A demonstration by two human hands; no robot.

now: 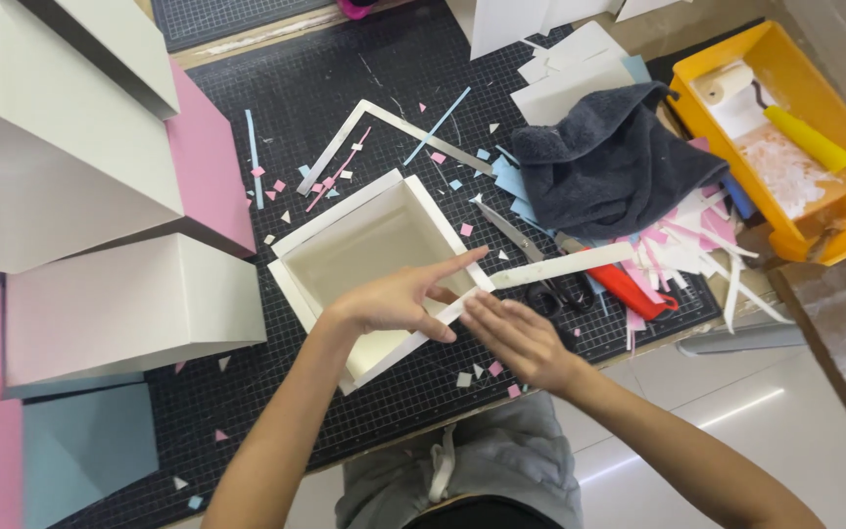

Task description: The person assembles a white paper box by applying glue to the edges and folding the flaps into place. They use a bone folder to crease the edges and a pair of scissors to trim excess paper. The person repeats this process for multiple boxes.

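— What is happening on the table (345,59)?

— A person is pressing a long white paper strip (550,268) along the near rim of an open white cardboard box (364,257), which is sitting on a black gridded cutting mat (276,411) in the middle of the view. The left hand (399,294) is lying flat on the rim, fingers spread and index finger pointing along the strip. The right hand (516,336) is resting open beside it, fingertips touching the strip; neither grip is pinching anything.

— How is such a step best done?

— Judging from the frame, the strip is lying best when kept parallel to the box edge, smoothed outward from the held point, with even pressure so that no wrinkle forms.

— And the materials around them?

— Stiff, matte board everywhere: finished white boxes (129,304) are standing to the left, with pink (210,157) and pale blue sheets (85,451). A crumpled dark grey cloth (609,162) is lying soft beyond the box, near red-handled scissors (580,284) and a metal L-square (384,122). A glossy yellow plastic tray (834,235) is holding a roller. Small paper scraps are littering the mat.
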